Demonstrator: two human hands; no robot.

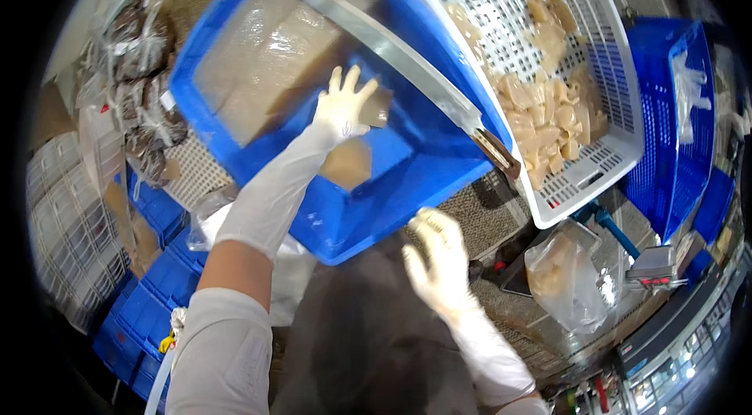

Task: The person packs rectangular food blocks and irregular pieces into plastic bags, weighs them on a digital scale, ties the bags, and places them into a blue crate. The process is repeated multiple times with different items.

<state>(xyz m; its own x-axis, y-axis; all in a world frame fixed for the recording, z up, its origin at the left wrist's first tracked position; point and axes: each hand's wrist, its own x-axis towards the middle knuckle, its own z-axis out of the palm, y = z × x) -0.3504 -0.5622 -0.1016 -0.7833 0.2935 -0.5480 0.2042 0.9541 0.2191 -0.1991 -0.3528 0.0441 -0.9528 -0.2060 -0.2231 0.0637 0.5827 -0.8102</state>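
Observation:
My left hand (338, 106), in a cream glove, is over the blue plastic tub (376, 221) with its fingers spread. Right beside its fingers is a small grey-brown piece (379, 108); whether they touch, I cannot tell. A tan chunk (349, 163) lies below that wrist. At the tub's far left sits a large glossy brown slab (282, 45). A long-bladed knife (399, 54) lies slanting across the tub, its wooden handle over the right-hand rim. My right hand (437, 256), gloved too, hangs by the near rim, fingers loosely bent, holding nothing.
A white perforated basket (581, 203) holding pale tan pieces adjoins the tub's right side. Beyond it stand blue crates (664, 121) with a white glove (690, 98) draped inside. A filled plastic bag (564, 280) is lower right. Bagged dark goods (144, 51) and blue boxes (155, 309) line the left.

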